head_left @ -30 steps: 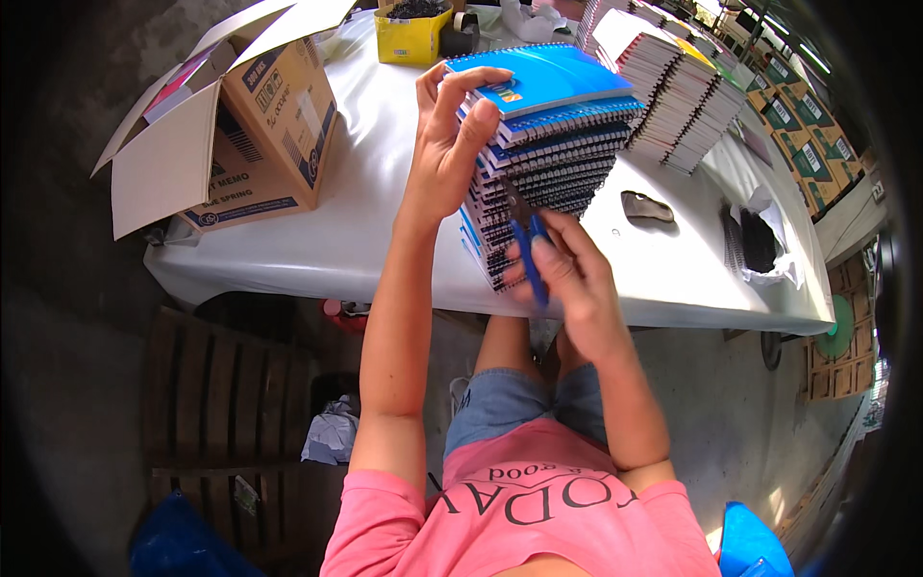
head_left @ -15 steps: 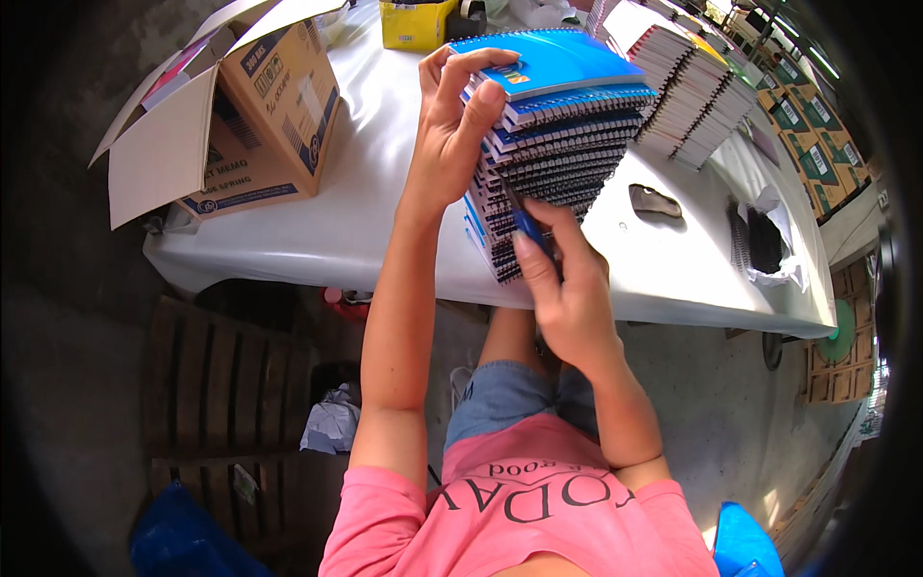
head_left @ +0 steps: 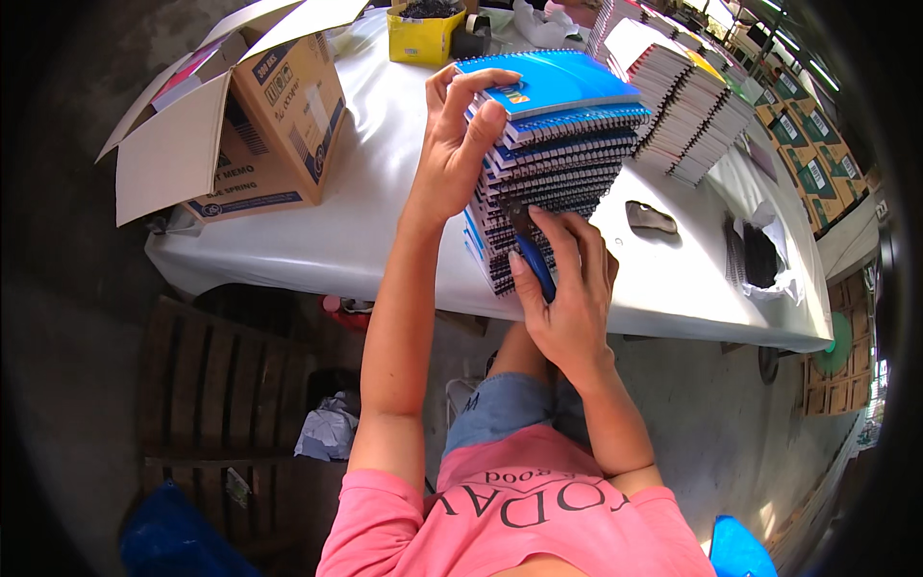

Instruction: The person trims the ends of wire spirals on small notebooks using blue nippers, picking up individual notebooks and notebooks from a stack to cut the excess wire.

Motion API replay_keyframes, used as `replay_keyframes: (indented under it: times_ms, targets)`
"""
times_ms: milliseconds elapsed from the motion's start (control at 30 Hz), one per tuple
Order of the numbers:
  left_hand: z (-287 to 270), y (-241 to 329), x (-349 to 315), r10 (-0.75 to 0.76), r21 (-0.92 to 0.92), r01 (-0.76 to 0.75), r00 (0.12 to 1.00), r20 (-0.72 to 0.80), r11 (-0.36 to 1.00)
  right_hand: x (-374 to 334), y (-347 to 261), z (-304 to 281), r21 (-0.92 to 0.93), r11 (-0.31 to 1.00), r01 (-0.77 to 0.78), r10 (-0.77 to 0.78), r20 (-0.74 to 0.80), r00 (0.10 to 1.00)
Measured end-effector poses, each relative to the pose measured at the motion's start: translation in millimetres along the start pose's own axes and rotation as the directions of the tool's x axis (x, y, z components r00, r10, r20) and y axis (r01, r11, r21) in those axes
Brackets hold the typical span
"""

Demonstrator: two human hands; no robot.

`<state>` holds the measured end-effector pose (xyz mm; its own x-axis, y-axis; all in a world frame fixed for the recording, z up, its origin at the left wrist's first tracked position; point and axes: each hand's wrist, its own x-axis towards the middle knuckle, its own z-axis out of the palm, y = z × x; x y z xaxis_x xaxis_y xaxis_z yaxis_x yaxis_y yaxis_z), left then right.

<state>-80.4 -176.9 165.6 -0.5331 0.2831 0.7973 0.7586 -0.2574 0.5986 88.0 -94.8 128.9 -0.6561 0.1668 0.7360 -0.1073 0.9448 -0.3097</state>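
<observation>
A tall stack of spiral notebooks stands at the table's near edge, a blue cover on top and the black wire bindings toward me. My left hand is closed on the top notebook's left corner, thumb against the binding side and fingers over the cover. In my right hand is a pair of pliers with blue handles and a dark head. The tool's head is up against the wire bindings about midway down the stack; whether its jaws grip a wire cannot be made out.
An open cardboard box sits at left. A yellow container of dark bits stands at the back. More notebook stacks rise behind right. A dark, flattish object and a white bag holding black coils lie at right.
The pliers have shifted slightly down along the bindings, and their head is now more visible. My right fingers have spread a little over the handles. My left hand keeps its hold.
</observation>
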Motion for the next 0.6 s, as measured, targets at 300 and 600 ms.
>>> replay_keyframes:
  times_ms: [300,600]
  targets:
    - [0,-1,-2,-0.003,-0.032,0.002,1.000,-0.022,0.999,8,-1,-13,0.625,0.552,-0.552,0.279,0.485,0.829]
    - [1,0,0,-0.004,-0.039,0.004,1.000,-0.014,0.999,-9,9,4,0.143,0.990,0.007,0.000,-0.047,0.999]
